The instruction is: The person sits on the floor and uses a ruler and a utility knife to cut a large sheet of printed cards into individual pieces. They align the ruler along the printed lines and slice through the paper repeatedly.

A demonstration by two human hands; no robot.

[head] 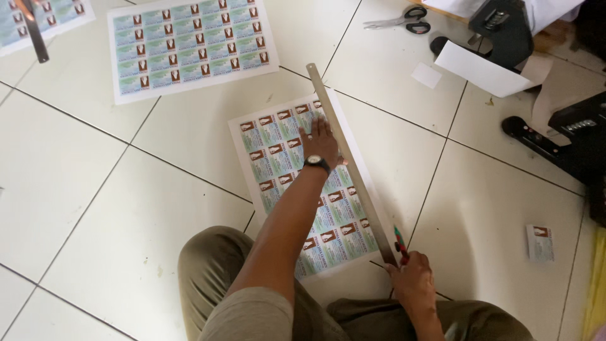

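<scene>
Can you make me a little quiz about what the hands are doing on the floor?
1. True or false: the left hand presses the long grey metal ruler onto the printed sheet of small cards.
2. What does the right hand hold? A) red-handled cutter B) black-handled scissors
3. What dark thing is on the left wrist?

Key: 1 true; 2 A; 3 a wristwatch.
</scene>
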